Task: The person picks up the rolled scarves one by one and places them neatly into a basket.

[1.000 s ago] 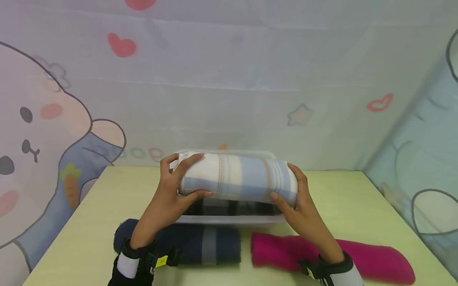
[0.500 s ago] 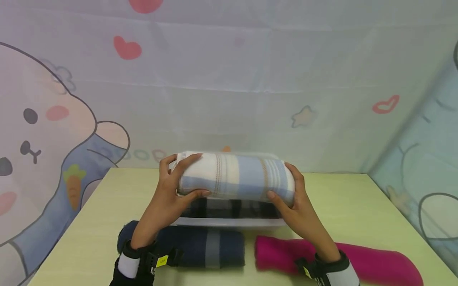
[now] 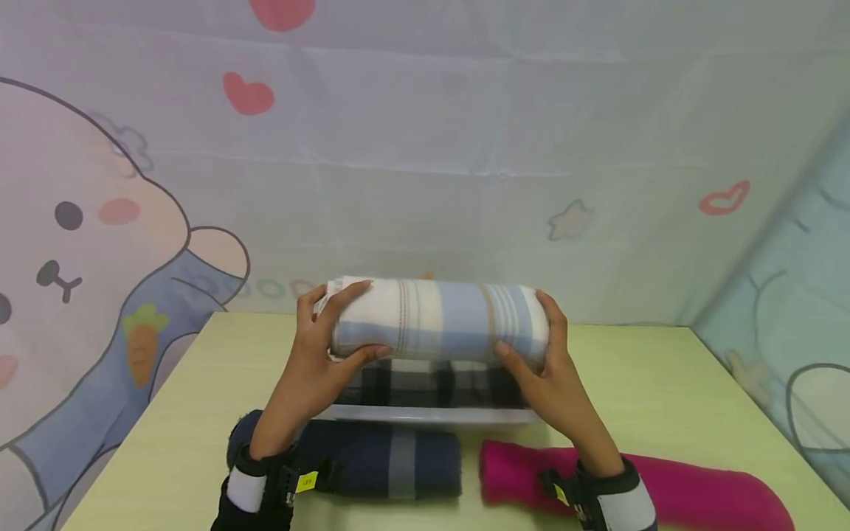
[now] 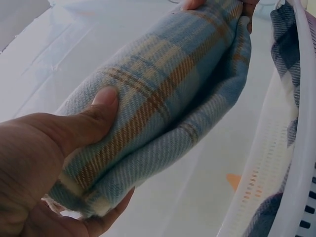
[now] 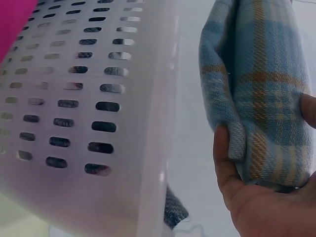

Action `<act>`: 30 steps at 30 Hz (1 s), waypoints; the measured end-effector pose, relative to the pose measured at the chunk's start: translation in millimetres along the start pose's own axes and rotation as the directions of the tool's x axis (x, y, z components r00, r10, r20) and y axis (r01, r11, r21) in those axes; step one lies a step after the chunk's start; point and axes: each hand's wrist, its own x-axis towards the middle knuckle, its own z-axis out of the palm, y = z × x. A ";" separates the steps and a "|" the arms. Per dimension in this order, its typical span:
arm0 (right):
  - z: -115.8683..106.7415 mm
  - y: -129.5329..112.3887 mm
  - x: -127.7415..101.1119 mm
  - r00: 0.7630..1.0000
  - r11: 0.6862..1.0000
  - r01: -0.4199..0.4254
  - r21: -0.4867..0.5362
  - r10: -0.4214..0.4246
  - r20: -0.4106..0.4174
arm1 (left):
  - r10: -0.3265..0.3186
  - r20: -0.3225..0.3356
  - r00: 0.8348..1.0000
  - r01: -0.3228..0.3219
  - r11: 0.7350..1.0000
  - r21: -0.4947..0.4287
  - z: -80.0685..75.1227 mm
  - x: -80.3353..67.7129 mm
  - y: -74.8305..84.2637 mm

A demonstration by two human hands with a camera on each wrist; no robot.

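Above the white slotted plastic basket (image 3: 438,416), both hands hold a rolled plaid scarf (image 3: 438,318) in white, light blue and tan. My left hand (image 3: 313,372) grips its left end, thumb in front and fingers over the top and back. At the other end my right hand (image 3: 561,387) grips it the same way. In the left wrist view a loose folded layer runs along the roll's lower side. Inside the basket lies a black, grey and white checked cloth (image 3: 425,385), partly hidden by the roll and the front rim.
In front of the basket, a navy roll with a grey band (image 3: 358,459) lies at the left, partly behind the left wrist. A magenta roll (image 3: 697,490) lies at the right. A printed cloth backdrop (image 3: 425,147) hangs behind the pale yellow table (image 3: 637,383).
The plaid roll has risen slightly and levelled out, its right end coming up. More of the checked cloth in the basket shows. The head view has shifted a little to the left.
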 end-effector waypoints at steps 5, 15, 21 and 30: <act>1.8 -0.3 5.8 1.000 1.000 0.014 0.028 -0.014 0.005 | 0.013 -0.023 1.000 -0.013 1.000 -0.003 -0.6 0.9 -2.2; 4.0 0.8 16.6 1.000 0.999 -0.008 0.048 0.007 0.006 | 0.020 -0.054 0.998 -0.020 1.000 0.003 3.1 4.0 -6.6; 4.8 1.3 19.9 1.000 0.998 -0.015 0.067 0.014 0.015 | 0.007 -0.058 0.998 -0.007 1.000 0.001 3.7 3.6 -6.6; 3.8 4.9 23.1 1.000 0.997 0.004 0.081 -0.005 0.009 | 0.027 -0.051 0.998 -0.029 0.999 -0.035 5.3 5.3 -8.4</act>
